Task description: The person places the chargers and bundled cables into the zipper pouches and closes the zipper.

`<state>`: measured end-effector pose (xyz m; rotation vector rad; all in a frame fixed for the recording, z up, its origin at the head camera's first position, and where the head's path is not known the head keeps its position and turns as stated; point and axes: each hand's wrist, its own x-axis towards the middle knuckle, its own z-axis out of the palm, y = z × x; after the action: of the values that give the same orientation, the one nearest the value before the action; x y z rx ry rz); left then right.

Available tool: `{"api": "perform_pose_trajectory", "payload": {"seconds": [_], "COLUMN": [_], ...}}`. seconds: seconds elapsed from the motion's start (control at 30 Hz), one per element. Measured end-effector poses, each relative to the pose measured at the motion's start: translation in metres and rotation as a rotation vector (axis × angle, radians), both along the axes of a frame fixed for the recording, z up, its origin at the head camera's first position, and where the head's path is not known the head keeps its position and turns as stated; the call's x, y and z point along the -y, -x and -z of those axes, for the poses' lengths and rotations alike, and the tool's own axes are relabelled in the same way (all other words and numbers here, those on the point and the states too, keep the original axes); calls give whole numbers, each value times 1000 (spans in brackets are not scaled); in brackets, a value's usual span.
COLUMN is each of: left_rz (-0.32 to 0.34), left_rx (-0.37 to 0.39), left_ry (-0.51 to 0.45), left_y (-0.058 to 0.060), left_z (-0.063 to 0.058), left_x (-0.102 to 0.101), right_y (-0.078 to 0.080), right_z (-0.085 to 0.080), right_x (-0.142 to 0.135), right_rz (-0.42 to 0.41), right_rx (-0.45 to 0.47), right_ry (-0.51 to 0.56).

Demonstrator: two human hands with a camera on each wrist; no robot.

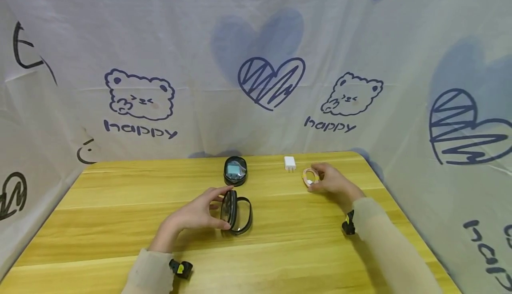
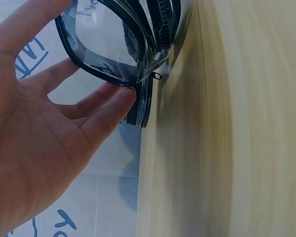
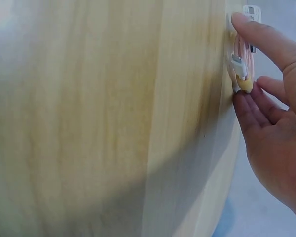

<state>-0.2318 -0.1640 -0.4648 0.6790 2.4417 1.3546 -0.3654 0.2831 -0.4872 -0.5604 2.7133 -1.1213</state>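
My left hand [image 1: 196,214] grips a small clear zip case [image 1: 228,208] with black trim, thumb at the near edge and fingers at the far edge. The case stands on its side, its black-rimmed lid unzipped and swung out to the right. In the left wrist view, the clear panel of the case [image 2: 96,37] shows between the fingers. Farther right, my right hand [image 1: 334,181] pinches a coiled pale pink charging cable [image 1: 306,179] between thumb and fingers at the table. Its white plug [image 3: 238,63] and a yellow tie [image 3: 244,84] show in the right wrist view.
A second black-trimmed clear case [image 1: 235,171] with a light blue item inside lies beyond the left hand. A white charger plug [image 1: 290,163] lies left of the cable, prongs toward me. Printed cloth [image 1: 200,62] hangs behind the wooden table [image 1: 280,258] and along both sides.
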Motion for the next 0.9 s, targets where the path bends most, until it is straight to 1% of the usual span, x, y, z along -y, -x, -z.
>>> {"api": "perform_pose_trajectory", "payload": {"seconds": [0.13, 0.23, 0.33, 0.43, 0.57, 0.67, 0.9], "left_rz": [3, 6, 9, 9, -2, -11, -26], "left_rx": [0, -2, 3, 1, 2, 2, 8], "left_ry": [-7, -10, -9, -2, 6, 10, 15], "left_y": [0, 0, 1, 1, 1, 0, 0], "left_z": [-1, 0, 0, 0, 0, 0, 1], "left_x": [0, 1, 1, 1, 0, -1, -2], "right_y": [-4, -9, -15, -20, -25, -30, -42], "right_z": [-2, -3, -4, -5, -6, -8, -17], "right_x": [4, 8, 12, 15, 20, 25, 43], "right_rz": [16, 33, 68, 87, 99, 117, 125], "right_rx": [-9, 23, 62, 62, 12, -20, -101], "right_ry": [-25, 0, 29, 32, 18, 34, 103]}}
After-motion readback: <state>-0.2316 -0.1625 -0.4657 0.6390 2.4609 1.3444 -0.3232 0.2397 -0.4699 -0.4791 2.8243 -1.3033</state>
